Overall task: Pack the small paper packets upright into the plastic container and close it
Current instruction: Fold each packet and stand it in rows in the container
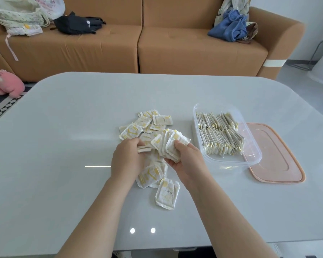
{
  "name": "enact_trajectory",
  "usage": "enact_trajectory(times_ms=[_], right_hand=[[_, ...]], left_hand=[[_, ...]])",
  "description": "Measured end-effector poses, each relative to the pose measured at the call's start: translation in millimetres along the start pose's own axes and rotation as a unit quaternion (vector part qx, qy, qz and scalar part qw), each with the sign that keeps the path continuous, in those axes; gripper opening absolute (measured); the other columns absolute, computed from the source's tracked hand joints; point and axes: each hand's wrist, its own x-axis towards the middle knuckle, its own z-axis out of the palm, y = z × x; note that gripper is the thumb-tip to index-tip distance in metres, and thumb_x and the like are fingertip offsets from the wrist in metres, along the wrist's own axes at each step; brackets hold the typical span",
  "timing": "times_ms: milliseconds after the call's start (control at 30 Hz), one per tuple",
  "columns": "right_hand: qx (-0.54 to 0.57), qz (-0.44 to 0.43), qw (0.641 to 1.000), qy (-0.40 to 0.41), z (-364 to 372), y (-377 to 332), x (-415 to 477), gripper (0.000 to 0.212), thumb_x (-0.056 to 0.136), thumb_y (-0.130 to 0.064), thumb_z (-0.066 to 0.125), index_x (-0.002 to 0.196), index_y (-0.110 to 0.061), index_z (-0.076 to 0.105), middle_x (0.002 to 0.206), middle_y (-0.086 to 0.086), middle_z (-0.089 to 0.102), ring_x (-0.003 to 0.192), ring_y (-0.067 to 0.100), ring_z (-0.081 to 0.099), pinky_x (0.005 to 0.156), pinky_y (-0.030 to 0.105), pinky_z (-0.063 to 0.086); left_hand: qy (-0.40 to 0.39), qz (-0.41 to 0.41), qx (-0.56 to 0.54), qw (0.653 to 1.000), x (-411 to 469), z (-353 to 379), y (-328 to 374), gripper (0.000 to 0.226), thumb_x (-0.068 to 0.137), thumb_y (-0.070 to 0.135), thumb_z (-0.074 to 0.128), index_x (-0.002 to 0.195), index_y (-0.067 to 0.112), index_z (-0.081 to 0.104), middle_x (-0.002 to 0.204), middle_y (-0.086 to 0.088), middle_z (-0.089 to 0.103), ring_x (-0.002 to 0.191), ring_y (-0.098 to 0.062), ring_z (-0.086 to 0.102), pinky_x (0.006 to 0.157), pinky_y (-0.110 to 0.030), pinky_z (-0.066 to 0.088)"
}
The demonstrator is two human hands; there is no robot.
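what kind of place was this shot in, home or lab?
Most likely a home living room: a tan sofa with a black bag and blue clothes on it, a pink plush toy on the floor, and packets on a grey table.

On my feed a pale grey table with rounded corners fills the near half. Behind it, at twelve o'clock, I see a tan sofa. On its seat at eleven o'clock lies a black bag, with a cream dotted fabric bag just beside it at ten o'clock and a white plastic bag behind them. At one o'clock a crumpled blue cloth sits near the armrest. A pink plush toy lies on the floor at nine o'clock, beside a black-and-white checkered rug.
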Motion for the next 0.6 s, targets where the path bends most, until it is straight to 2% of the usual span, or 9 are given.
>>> enact_trajectory(times_ms=[67,133,200,233,333,433,600], right_hand=[[0.008,0.001,1.000,-0.005,2.2,-0.3,-0.8,0.022,0.097,-0.006,0.047,0.115,-0.004,0.060,0.101,0.012,0.065,0.085,0.022,0.064,0.067,0.030,0.053],[0.027,0.008,0.999,-0.016,5.1,0.2,-1.6,0.020,0.097,-0.004,0.047,0.112,-0.002,0.060,0.097,0.012,0.066,0.085,0.023,0.064,0.068,0.031,0.054],[0.044,0.021,0.998,-0.030,8.4,0.8,-2.8,0.018,0.097,-0.003,0.047,0.108,0.000,0.061,0.094,0.012,0.066,0.085,0.023,0.065,0.070,0.032,0.054],[0.050,0.027,0.998,-0.039,10.1,1.4,-3.1,0.018,0.097,-0.003,0.047,0.108,0.000,0.061,0.095,0.013,0.067,0.087,0.025,0.065,0.072,0.033,0.055],[0.059,0.049,0.995,-0.064,15.3,3.8,-4.5,0.023,0.098,-0.005,0.047,0.116,0.004,0.059,0.101,0.017,0.066,0.100,0.031,0.065,0.083,0.038,0.055],[0.051,0.072,0.991,-0.102,21.1,6.5,-7.4,0.025,0.099,-0.007,0.046,0.117,0.004,0.058,0.099,0.016,0.068,0.091,0.028,0.068,0.084,0.042,0.055],[0.089,0.108,0.980,-0.138,27.9,11.8,-8.8,0.025,0.101,-0.008,0.043,0.117,0.004,0.057,0.112,0.021,0.067,0.099,0.032,0.067,0.078,0.042,0.058]], left_hand=[[0.009,-0.040,-0.088,0.995,0.9,-5.1,0.5,0.011,0.085,0.021,0.064,0.074,0.017,0.065,0.069,-0.001,0.062,0.073,-0.025,0.058,0.058,-0.030,0.039],[0.014,-0.103,-0.220,0.970,2.2,-13.4,4.1,0.014,0.082,0.024,0.065,0.074,0.013,0.064,0.067,-0.005,0.063,0.072,-0.028,0.062,0.062,-0.029,0.044],[0.000,-0.159,-0.391,0.906,1.2,-21.3,10.5,0.007,0.086,0.018,0.064,0.082,0.014,0.067,0.076,-0.007,0.068,0.078,-0.030,0.070,0.070,-0.032,0.055],[-0.008,-0.176,-0.443,0.879,0.3,-24.4,12.8,0.006,0.090,0.015,0.062,0.088,0.013,0.067,0.082,-0.009,0.070,0.081,-0.029,0.072,0.072,-0.032,0.059],[-0.023,-0.185,-0.495,0.849,-1.3,-30.0,14.3,0.012,0.094,0.015,0.058,0.101,0.010,0.067,0.100,-0.013,0.073,0.092,-0.028,0.072,0.076,-0.033,0.059],[-0.017,-0.172,-0.499,0.849,-2.5,-30.1,14.7,0.014,0.096,0.016,0.056,0.102,0.010,0.067,0.104,-0.014,0.072,0.101,-0.029,0.069,0.086,-0.037,0.056],[0.000,-0.108,-0.442,0.890,-6.7,-31.6,14.8,0.018,0.094,0.023,0.053,0.097,0.012,0.066,0.093,-0.009,0.068,0.087,-0.022,0.062,0.094,-0.047,0.049]])
